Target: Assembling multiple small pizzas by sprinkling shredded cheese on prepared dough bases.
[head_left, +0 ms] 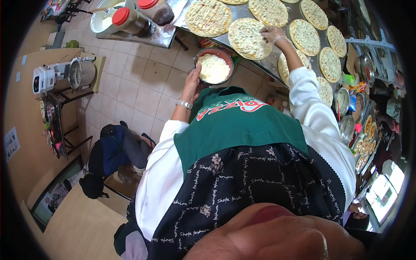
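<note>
My left hand (190, 84) grips the side of a round bowl (228, 58) with a dark outside and a reddish-brown inner wall. White grated cheese (213, 69) fills much of it. In a clear thin glove, my right hand (272, 34) is over the right side of a pizza (246, 41) topped with pale shreds. Its fingers are bent down and drawn together, and what they hold, if anything, is hidden. More topped pizzas, such as one pizza (304, 37) to the right, lie around it on a metal table (279, 69).
A side table (162, 37) at the upper left bears a red-lidded jar (130, 21), a second red-lidded jar (156, 11) and a white tub (99, 24). A mixer (56, 76) stands far left. Another person (115, 149) bends low at left. Steel bowls (342, 100) crowd the right.
</note>
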A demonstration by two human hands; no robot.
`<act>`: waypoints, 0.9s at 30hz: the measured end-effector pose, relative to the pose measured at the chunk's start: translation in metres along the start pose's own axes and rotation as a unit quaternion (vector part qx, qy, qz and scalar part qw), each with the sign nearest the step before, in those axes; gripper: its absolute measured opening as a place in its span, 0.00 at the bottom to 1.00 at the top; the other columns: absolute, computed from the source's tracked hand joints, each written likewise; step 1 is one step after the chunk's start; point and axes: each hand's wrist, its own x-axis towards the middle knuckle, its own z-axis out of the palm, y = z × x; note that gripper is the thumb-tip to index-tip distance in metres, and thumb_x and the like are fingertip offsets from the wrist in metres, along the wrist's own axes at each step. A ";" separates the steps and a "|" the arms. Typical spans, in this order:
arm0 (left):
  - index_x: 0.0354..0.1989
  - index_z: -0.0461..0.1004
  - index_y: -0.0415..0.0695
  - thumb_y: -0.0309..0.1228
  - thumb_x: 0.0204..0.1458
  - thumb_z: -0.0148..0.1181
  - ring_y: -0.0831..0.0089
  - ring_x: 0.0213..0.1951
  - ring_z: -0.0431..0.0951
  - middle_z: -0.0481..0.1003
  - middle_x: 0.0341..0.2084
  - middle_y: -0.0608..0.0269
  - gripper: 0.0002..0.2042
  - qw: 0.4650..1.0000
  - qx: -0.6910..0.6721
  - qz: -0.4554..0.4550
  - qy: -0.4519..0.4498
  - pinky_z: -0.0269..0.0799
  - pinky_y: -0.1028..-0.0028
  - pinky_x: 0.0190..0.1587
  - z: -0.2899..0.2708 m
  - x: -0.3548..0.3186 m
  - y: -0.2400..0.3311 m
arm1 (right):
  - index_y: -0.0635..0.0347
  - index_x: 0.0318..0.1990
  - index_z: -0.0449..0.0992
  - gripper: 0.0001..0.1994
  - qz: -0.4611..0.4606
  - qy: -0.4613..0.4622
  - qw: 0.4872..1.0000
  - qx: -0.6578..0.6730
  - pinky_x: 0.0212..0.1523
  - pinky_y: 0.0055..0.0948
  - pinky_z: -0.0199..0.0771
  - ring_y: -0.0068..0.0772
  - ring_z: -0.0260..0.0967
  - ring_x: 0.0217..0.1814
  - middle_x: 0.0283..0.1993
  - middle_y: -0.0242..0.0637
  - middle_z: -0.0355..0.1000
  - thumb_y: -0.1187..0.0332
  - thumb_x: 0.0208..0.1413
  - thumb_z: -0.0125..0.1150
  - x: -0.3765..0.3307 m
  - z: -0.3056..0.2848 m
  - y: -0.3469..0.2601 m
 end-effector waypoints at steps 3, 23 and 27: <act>0.44 0.67 0.40 0.52 0.49 0.57 0.71 0.43 0.73 0.72 0.40 0.59 0.26 1.000 0.014 0.011 -0.010 0.73 0.59 0.44 -0.007 0.019 0.022 | 0.60 0.40 0.77 0.11 -0.179 -0.169 0.954 0.168 0.34 0.24 0.74 0.24 0.73 0.33 0.35 0.35 0.75 0.70 0.48 0.59 -0.044 0.034 -0.081; 0.49 0.66 0.36 0.48 0.46 0.62 0.75 0.44 0.70 0.71 0.42 0.60 0.29 0.997 0.018 0.034 -0.065 0.66 0.76 0.45 -0.084 0.107 0.164 | 0.57 0.47 0.71 0.22 -0.270 -0.238 0.897 -0.255 0.50 0.40 0.65 0.50 0.66 0.49 0.47 0.52 0.68 0.56 0.45 0.58 0.014 0.181 -0.281; 0.48 0.67 0.37 0.48 0.47 0.62 0.74 0.41 0.72 0.72 0.40 0.60 0.28 0.995 0.016 0.026 -0.099 0.70 0.73 0.42 -0.078 0.123 0.168 | 0.60 0.43 0.73 0.20 -0.108 -0.309 0.941 -0.085 0.35 0.33 0.70 0.35 0.71 0.34 0.31 0.40 0.73 0.66 0.39 0.63 0.032 0.165 -0.281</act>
